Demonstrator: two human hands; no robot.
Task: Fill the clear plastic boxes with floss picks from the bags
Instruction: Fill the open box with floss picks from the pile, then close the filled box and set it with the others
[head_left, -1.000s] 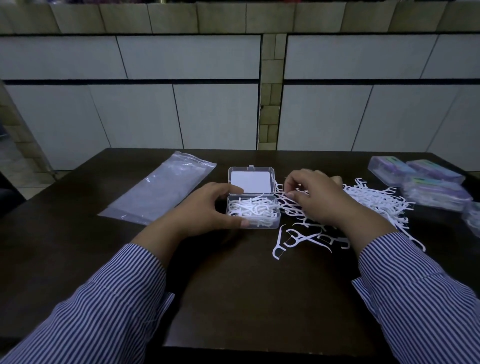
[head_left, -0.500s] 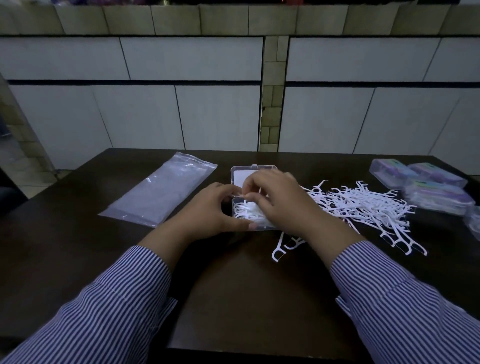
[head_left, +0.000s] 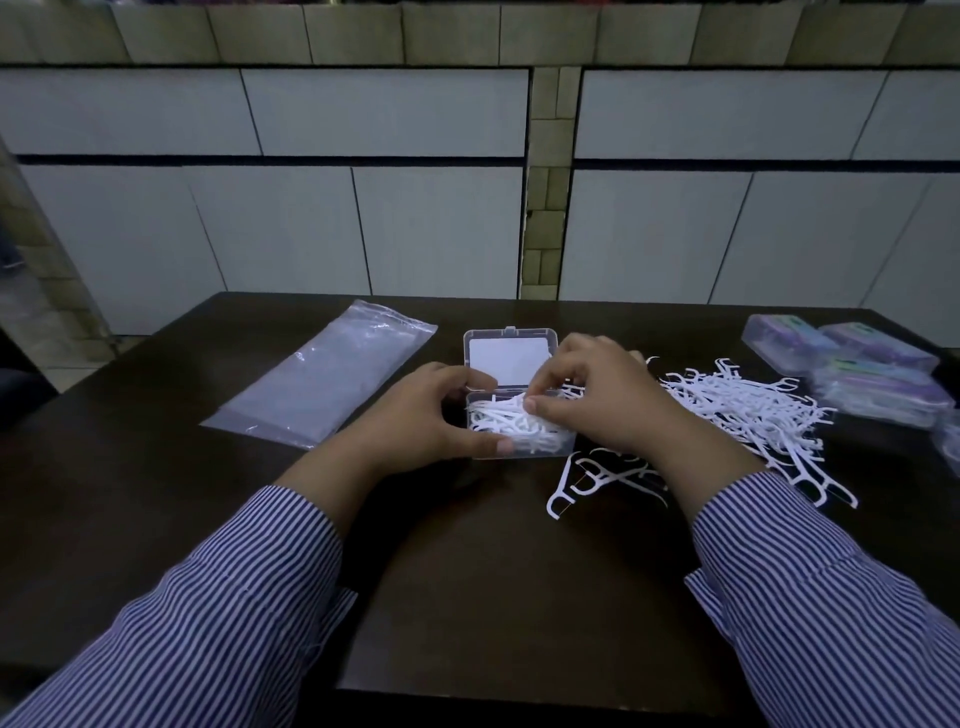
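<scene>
A small clear plastic box (head_left: 519, 453) sits open at the table's middle, its lid (head_left: 509, 353) lying flat behind it, and white floss picks fill its tray. My left hand (head_left: 431, 410) grips the box's left side, thumb along the front edge. My right hand (head_left: 592, 395) hovers over the tray's right half and pinches floss picks (head_left: 511, 404) at its fingertips. A loose pile of floss picks (head_left: 743, 410) spreads on the table to the right, with a few more picks (head_left: 587, 478) near my right wrist.
An empty clear plastic bag (head_left: 327, 379) lies flat at the left. Several closed boxes with purple contents (head_left: 852, 374) are stacked at the far right edge. The dark table (head_left: 493, 571) ends near a tiled wall behind.
My right hand left the loose pile with picks, came over the open box, and now has shifted slightly right, uncovering more of the tray. My left hand stayed on the box.
</scene>
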